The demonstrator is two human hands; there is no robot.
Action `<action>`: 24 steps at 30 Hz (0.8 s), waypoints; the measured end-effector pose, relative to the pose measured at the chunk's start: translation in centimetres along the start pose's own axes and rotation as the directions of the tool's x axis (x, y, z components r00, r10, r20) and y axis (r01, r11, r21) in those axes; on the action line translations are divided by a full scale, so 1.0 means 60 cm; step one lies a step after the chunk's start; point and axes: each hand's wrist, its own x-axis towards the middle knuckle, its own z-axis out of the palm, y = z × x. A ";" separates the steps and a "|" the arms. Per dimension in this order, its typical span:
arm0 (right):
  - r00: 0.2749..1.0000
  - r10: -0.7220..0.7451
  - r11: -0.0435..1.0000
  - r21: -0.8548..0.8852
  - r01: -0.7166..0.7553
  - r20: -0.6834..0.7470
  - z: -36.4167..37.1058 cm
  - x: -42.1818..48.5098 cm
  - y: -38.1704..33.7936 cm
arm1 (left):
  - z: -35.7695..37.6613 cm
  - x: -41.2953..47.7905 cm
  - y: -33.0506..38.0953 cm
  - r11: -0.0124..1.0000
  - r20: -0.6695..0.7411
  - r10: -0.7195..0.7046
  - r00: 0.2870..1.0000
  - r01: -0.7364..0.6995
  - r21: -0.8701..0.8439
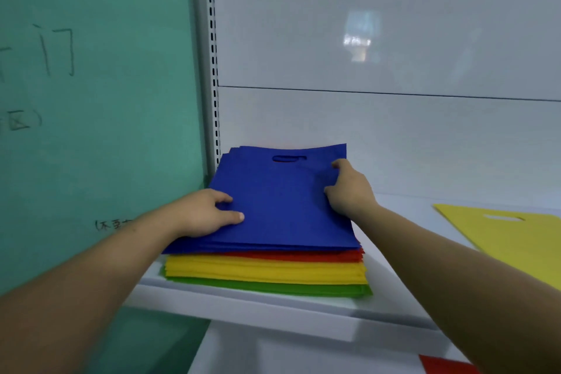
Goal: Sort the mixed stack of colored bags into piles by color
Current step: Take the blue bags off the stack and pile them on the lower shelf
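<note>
stack [267,273] at left end of shelf [273,313], blue bag [282,206] on top | left hand [206,212] pinches its left edge; right hand [349,188] fingers curled on right edge | likely light, floppy; lift by side edges

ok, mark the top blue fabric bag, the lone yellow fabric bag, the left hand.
top blue fabric bag [282,206]: head view, face centre.
lone yellow fabric bag [516,240]: head view, below slot.
left hand [203,212]: head view, hand's back.

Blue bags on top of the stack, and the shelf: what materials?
Blue bags: likely non-woven fabric, matte, felt-like; flat sheets with a punched handle slot. Shelf: probably painted metal, smooth white semi-gloss; slotted upright beside it.
</note>
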 end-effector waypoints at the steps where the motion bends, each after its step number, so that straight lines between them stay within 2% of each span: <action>1: 1.000 -0.026 1.000 -0.015 0.026 0.001 0.000 -0.001 0.001 | 0.001 0.000 0.001 1.000 -0.003 -0.002 1.000 0.002 0.003; 4: 0.994 -0.107 0.989 -0.100 0.105 -0.013 -0.002 -0.004 0.004 | 0.004 -0.001 0.007 1.000 -0.007 -0.018 1.000 0.018 0.024; 6: 0.989 -0.141 0.986 -0.092 0.137 -0.039 -0.006 -0.006 0.006 | 0.003 -0.001 0.008 0.999 -0.004 -0.040 0.999 0.040 0.028; 11: 0.955 -0.258 0.963 0.039 0.266 -0.145 -0.022 -0.015 0.004 | -0.001 -0.003 0.009 0.996 0.000 -0.071 0.997 0.071 -0.049; 15: 0.896 -0.331 0.907 0.161 0.388 -0.295 -0.050 -0.029 -0.011 | -0.008 -0.008 0.012 0.976 -0.042 -0.059 0.997 0.048 -0.210; 18: 0.855 -0.304 0.863 0.259 0.435 -0.421 -0.085 -0.041 -0.028 | -0.016 -0.015 0.022 0.894 -0.152 -0.029 0.988 -0.043 -0.446; 20: 0.839 -0.263 0.846 0.304 0.438 -0.476 -0.110 -0.050 -0.037 | -0.023 -0.021 0.031 0.784 -0.264 -0.027 0.964 -0.144 -0.603; 22: 0.821 -0.222 0.844 0.318 0.432 -0.526 -0.134 -0.059 -0.043 | -0.032 -0.032 0.044 0.682 -0.350 -0.018 0.937 -0.244 -0.689; 24: 0.806 -0.168 0.846 0.337 0.414 -0.567 -0.155 -0.073 -0.045 | -0.039 -0.047 0.056 0.617 -0.359 0.030 0.933 -0.300 -0.727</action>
